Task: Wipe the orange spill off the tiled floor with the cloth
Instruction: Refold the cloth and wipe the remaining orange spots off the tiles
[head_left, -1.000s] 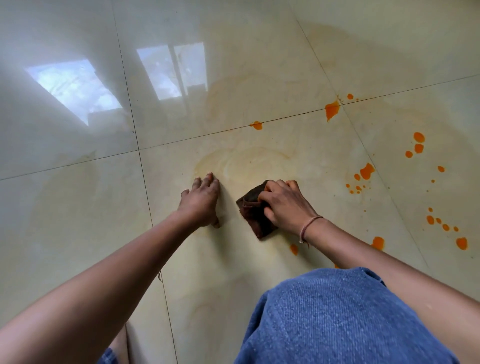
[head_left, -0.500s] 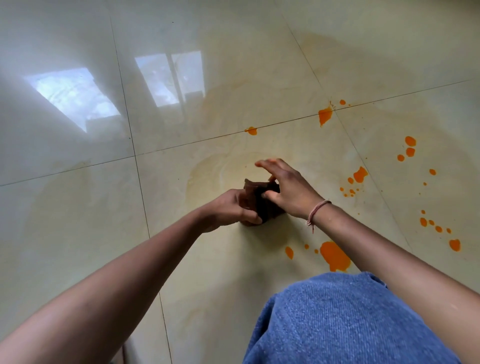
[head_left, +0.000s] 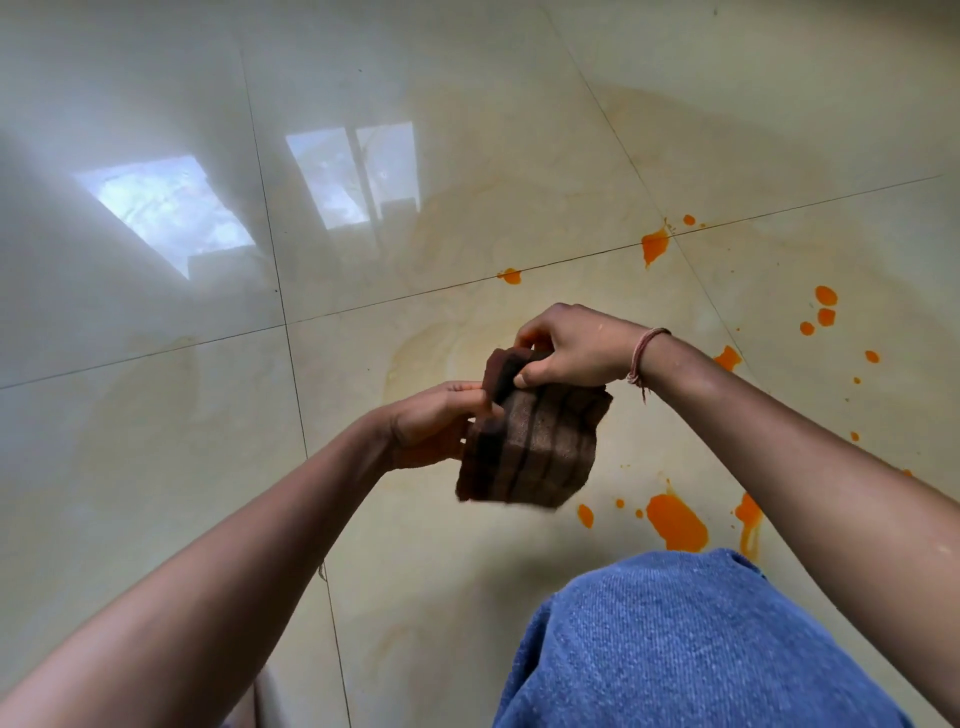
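Two hands have raised the dark brown striped cloth (head_left: 535, 452) off the glossy cream tiled floor (head_left: 156, 467), where it lay a second ago. The left hand (head_left: 441, 421) pinches its left edge and the right hand (head_left: 576, 353) grips its top fold, probably refolding to a fresh face. Patches of the orange liquid spill (head_left: 675, 522) remain to the right.

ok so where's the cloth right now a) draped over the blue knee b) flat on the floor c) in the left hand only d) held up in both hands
d: the left hand and right hand both pinch the brown cloth, which hangs clear of the tiled floor.
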